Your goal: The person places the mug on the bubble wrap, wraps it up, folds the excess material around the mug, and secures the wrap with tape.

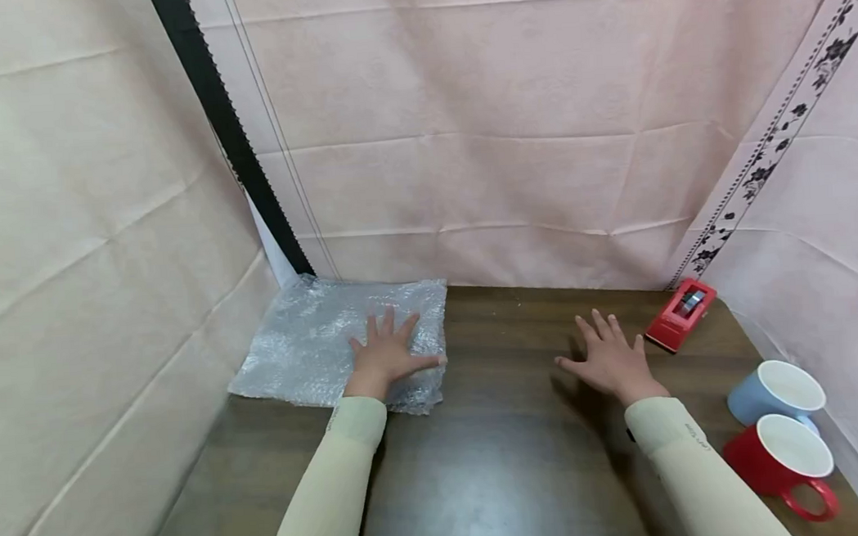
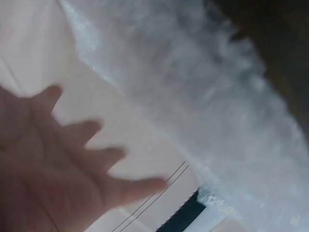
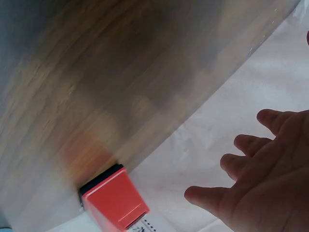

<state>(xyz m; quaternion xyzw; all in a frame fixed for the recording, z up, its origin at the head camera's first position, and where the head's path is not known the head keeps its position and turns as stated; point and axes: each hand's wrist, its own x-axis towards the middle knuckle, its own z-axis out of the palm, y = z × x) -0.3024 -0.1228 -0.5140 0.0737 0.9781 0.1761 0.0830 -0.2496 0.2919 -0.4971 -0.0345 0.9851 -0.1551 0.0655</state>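
Your left hand (image 1: 384, 358) and right hand (image 1: 614, 361): both spread, holding nothing. Risk: sweeping your right toward two o'clock could knock the red dispenser (image 1: 674, 324).

The left hand (image 1: 385, 359) hides part of the bubble wrap (image 1: 304, 341), contact hard to judge; the near red mug (image 1: 754, 461) partly hides the blue mug (image 1: 756, 400); right sleeve lettering (image 1: 697, 438) is illegible.

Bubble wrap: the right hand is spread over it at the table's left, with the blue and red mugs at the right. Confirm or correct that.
Wrong hand: the head view shows the left hand spread over the bubble wrap at the left of the table, with the blue mug and red mug at the right.
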